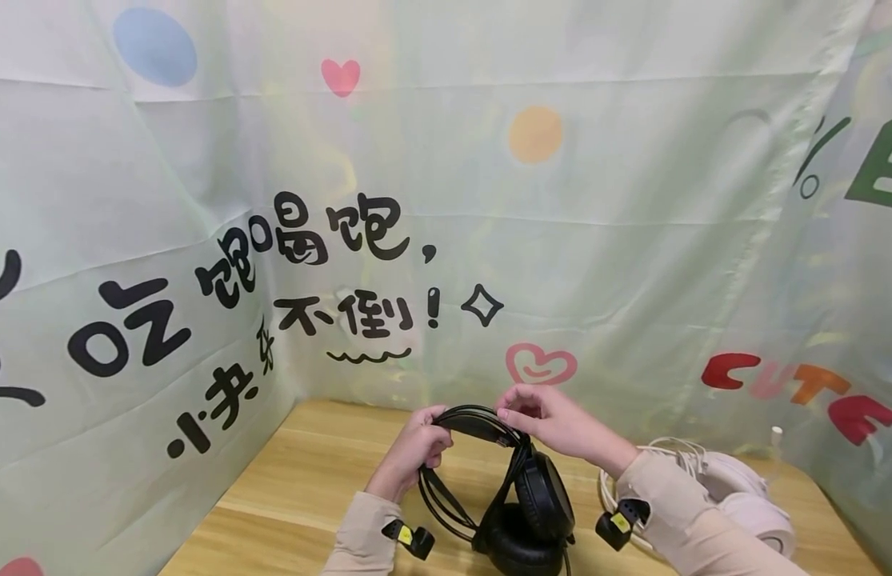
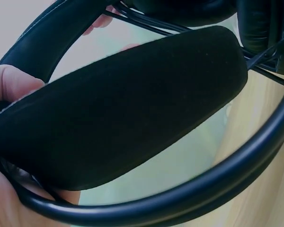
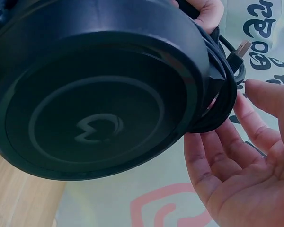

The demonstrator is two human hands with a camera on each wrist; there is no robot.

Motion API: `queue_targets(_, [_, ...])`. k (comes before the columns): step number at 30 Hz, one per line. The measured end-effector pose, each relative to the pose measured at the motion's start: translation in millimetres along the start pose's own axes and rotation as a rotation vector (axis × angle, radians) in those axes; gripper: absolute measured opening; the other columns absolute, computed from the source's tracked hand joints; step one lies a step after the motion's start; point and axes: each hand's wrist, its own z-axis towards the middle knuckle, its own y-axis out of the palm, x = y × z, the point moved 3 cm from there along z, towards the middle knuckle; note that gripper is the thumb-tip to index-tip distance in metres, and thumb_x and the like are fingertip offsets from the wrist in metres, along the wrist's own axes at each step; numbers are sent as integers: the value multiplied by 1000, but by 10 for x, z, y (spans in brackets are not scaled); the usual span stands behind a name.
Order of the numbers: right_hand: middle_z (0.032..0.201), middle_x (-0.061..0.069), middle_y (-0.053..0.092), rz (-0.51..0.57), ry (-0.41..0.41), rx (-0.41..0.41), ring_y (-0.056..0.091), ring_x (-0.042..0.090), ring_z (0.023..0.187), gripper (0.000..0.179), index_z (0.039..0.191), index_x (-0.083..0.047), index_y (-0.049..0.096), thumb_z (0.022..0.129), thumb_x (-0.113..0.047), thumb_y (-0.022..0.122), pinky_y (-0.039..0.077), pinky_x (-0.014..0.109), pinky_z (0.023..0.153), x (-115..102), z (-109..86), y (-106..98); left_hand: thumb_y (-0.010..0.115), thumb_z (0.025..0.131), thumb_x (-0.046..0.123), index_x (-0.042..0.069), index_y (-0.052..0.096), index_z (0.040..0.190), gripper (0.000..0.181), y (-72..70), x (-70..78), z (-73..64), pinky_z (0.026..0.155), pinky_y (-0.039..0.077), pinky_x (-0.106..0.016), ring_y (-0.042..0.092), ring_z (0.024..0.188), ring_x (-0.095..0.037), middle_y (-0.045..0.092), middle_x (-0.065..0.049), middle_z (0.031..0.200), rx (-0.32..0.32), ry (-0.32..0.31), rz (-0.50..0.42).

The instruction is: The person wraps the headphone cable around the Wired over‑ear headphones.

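Black over-ear headphones (image 1: 542, 496) stand over the table in the head view, earcups low and headband (image 1: 474, 428) up. My left hand (image 1: 417, 444) grips the headband at its left side, thumb over the padded band (image 2: 118, 109) in the left wrist view. The black cable (image 3: 227, 94) runs bundled along the headband and loops down on the left. My right hand (image 1: 554, 420) is at the bundle's right side. Its fingertips (image 3: 194, 142) touch the coil in the right wrist view, with the thumb apart from them near a USB plug (image 3: 239, 54).
White headphones (image 1: 755, 512) with a white cable (image 1: 654, 456) lie at the table's right, beneath and beside my right forearm. The wooden table (image 1: 273, 496) meets a printed cloth curtain (image 1: 618, 280) at its back and left edges.
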Motion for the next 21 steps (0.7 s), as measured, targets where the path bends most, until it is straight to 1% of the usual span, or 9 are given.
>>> queue_targets(6, [105,4,74,-5,-9,6,67,13,93,18,116,-9,72,108,-24,64,55,25,82,22,16,-3,51,81,-7,7,55,94,20,1,8,-9,45,26,-18,25,47,-3,32,10,56,-3,5,-5])
queue_targets(10, [106,5,74,-19,-9,16,66,13,93,20,117,-9,72,108,-25,63,55,26,82,34,3,-34,51,80,-8,9,55,92,21,-4,-3,4,44,25,-18,25,47,-3,32,10,56,-4,-4,-16])
queue_targets(14, [109,7,74,-10,-8,25,67,20,99,21,118,-8,71,108,-25,63,55,26,84,51,-14,-79,50,80,-9,10,55,90,22,-32,-12,6,45,24,-18,24,48,-4,31,9,57,11,-13,-27])
queue_targets(17, [111,7,74,-6,-3,42,67,22,102,21,119,-7,71,108,-24,64,56,26,85,73,-36,-120,50,79,-10,10,54,87,22,-60,-12,-2,45,25,-18,24,48,-4,31,9,56,23,-16,-34])
queue_targets(21, [110,4,73,-12,12,72,66,16,101,19,118,-7,70,108,-22,64,56,25,85,117,-81,-181,49,80,-9,11,50,86,21,-99,-15,2,45,25,-18,25,48,-3,31,9,56,21,-27,-51])
